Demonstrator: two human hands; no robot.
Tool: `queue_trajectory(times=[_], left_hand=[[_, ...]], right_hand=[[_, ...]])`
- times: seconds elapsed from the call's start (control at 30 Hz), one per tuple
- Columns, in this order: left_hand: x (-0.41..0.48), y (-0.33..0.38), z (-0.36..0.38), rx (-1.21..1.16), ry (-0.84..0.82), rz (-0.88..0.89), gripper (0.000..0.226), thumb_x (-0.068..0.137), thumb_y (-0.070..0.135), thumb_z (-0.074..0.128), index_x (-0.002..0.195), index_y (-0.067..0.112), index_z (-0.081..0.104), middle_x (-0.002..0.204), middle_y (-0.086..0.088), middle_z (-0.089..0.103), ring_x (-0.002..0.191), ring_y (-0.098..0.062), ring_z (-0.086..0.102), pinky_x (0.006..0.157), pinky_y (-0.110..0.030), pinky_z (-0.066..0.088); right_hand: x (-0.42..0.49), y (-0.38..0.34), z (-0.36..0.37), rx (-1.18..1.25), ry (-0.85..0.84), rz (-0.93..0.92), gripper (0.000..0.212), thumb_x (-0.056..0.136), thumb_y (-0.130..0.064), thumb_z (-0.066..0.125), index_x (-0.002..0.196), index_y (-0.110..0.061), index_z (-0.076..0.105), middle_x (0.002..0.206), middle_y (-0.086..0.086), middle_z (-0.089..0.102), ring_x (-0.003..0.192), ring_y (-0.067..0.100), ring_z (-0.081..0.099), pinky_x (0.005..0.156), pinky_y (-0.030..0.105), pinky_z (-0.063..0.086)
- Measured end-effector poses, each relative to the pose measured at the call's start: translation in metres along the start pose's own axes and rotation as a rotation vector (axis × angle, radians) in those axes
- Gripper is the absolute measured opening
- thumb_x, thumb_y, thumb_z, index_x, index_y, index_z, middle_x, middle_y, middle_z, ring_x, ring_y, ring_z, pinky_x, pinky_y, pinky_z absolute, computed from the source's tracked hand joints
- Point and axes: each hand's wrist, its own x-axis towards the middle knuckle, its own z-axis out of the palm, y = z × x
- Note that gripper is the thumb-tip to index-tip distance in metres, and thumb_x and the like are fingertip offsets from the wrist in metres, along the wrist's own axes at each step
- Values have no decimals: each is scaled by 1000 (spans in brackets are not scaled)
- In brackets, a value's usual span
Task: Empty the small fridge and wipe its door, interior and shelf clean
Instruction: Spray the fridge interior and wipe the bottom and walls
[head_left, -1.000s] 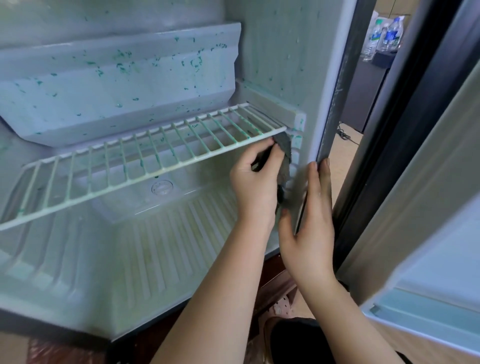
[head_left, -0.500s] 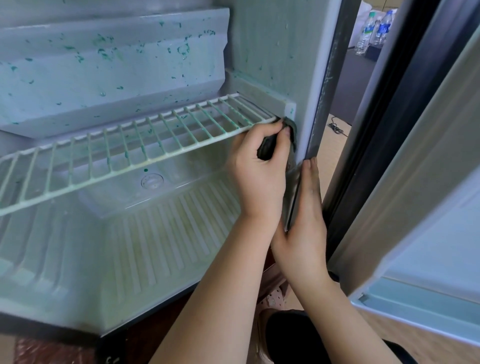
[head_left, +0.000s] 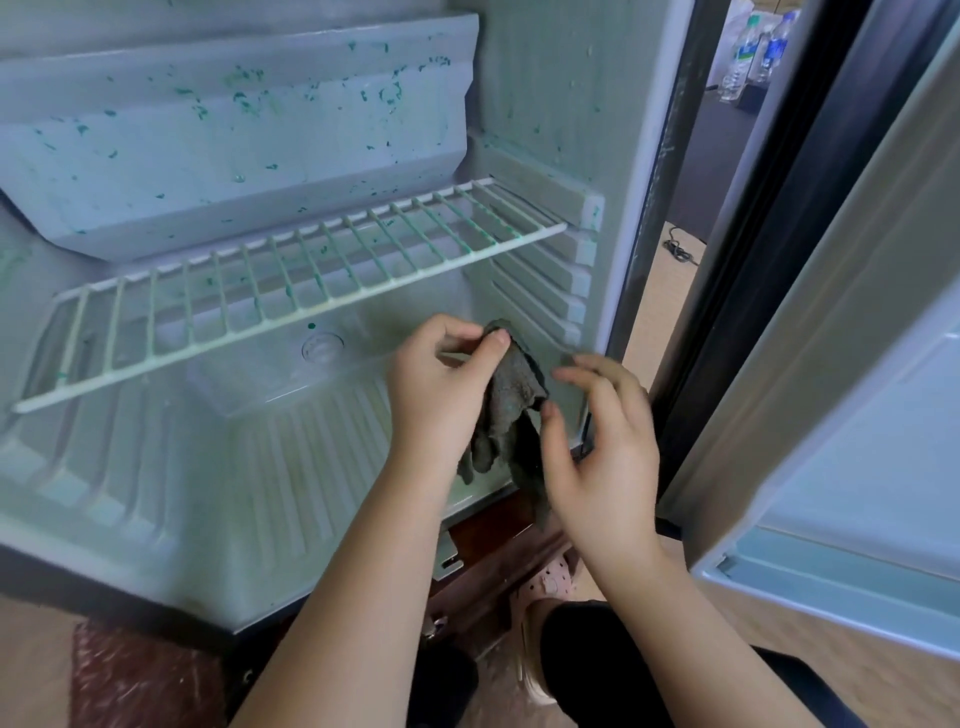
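Left hand (head_left: 441, 395) pinches top of grey cloth (head_left: 506, 410) between thumb and fingers, below wire shelf (head_left: 291, 280), inside open fridge (head_left: 524, 104). Cloth hangs limp. Right hand (head_left: 602, 447) just beside cloth, fingers spread, blurred; contact unclear. Green flecks on back wall. Door (head_left: 857, 364) open at right.

Both forearms are bare, no sleeves, rings or watch showing on the left hand (head_left: 441, 395) or the right hand (head_left: 602, 457). Below the fridge (head_left: 260, 519), black trousers (head_left: 587, 654) cover the legs, beside a pink perforated slipper (head_left: 545, 584).
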Motion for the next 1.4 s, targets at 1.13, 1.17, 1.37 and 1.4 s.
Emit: queue_trajectory(times=[1.13,1.17,1.37,1.4], left_hand=[[12,10,-62,38,-107,-77,13,90,25,68,80,16,66,81,-23,67,70,-17,58,68,-32,45],[13,10,-63,32,-88,-62,13,89,25,68,80,17,66,79,-21,68,70,-16,59,69,-33,45],[23,4,-79,-26,201,-91,12,88,22,70,77,20,66,73,6,66,72,-8,61,75,-29,51],[25,-1,-82,63,229,-66,11,87,22,71,79,19,66,74,7,66,73,-10,61,79,-32,52]], right_hand=[[-11,-28,53,-158,-555,273,44,81,-41,69,117,-23,52,99,1,61,98,19,54,74,29,44],[-10,-26,55,-187,-551,291,40,83,-40,67,117,-24,51,97,3,60,93,22,57,70,30,45],[-3,-18,42,-216,-424,238,26,87,-27,61,112,-26,55,82,-2,56,79,22,58,59,28,39],[-2,-18,38,-215,-373,194,22,86,-24,62,108,-24,62,80,-6,54,83,21,57,61,27,38]])
